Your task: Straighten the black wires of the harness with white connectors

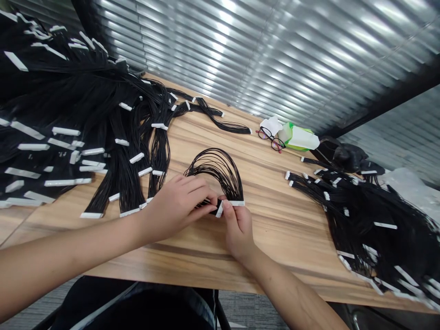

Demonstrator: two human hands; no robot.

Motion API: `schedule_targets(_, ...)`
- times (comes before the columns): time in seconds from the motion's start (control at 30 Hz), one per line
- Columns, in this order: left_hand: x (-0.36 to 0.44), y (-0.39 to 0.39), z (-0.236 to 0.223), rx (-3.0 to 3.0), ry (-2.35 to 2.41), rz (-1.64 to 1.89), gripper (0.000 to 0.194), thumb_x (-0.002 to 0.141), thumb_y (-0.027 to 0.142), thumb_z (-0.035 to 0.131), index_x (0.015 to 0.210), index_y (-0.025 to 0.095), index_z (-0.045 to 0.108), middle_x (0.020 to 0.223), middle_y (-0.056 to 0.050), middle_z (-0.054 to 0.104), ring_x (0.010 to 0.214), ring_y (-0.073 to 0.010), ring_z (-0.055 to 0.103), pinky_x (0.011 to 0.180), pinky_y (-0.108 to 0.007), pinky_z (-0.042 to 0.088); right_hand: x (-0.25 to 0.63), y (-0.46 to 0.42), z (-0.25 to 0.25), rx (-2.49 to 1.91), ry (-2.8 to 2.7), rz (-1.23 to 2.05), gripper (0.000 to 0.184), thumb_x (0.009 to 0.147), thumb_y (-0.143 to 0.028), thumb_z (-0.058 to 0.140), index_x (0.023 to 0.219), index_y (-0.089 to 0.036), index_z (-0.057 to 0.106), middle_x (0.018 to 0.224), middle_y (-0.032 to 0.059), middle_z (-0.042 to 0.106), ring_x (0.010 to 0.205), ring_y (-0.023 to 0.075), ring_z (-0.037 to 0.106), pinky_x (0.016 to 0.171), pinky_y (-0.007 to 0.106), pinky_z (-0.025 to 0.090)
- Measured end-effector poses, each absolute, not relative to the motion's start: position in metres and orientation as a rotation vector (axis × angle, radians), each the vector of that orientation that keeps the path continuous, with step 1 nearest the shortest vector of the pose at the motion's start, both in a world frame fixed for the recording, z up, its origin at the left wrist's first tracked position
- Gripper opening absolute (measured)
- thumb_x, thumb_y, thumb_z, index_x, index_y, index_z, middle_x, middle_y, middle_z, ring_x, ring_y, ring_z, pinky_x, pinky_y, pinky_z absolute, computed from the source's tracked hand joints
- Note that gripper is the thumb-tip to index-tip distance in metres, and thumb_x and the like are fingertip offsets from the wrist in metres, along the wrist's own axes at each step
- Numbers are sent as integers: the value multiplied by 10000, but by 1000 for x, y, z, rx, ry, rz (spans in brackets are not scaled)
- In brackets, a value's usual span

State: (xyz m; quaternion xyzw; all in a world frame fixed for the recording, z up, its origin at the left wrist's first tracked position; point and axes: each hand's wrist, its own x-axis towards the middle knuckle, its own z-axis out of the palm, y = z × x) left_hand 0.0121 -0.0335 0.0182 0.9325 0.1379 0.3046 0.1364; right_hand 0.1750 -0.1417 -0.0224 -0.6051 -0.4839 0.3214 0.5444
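A bundle of black wires [220,169] arches in a loop on the wooden table [282,238], both ends brought together near the front. My left hand [178,204] is closed, pinching one end of the loop. My right hand [238,227] pinches the other end, where a white connector strip [237,203] shows above my fingers. A second white connector [219,209] sticks out between the two hands.
A big heap of black wire harnesses with white connectors [68,123] fills the left side. Another heap [374,224] lies at the right. Glasses [271,139], a white cloth and a green-and-white packet [298,137] rest at the back. Corrugated metal wall behind.
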Motion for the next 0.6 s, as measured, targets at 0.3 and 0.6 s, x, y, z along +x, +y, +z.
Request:
schedule_targets(0.3,11,-26,12,2748,342,1151,77,1006,241,631,955,220,686,855,49,728,756,-117,594,718,-252,414,178,-135,-23,-1450,-1212,646,415,1037,-493,460,860,-190,682,728,0,583,668,147,508,660,299,402)
schedule_targets(0.6,20,-19,18,2742,269,861,165,1045,251,541,945,183,653,902,12,710,774,-101,632,701,-205,438,185,-133,-26,-1486,-1244,596,477,1021,-548,446,880,-175,708,674,-7,570,625,144,493,628,299,401)
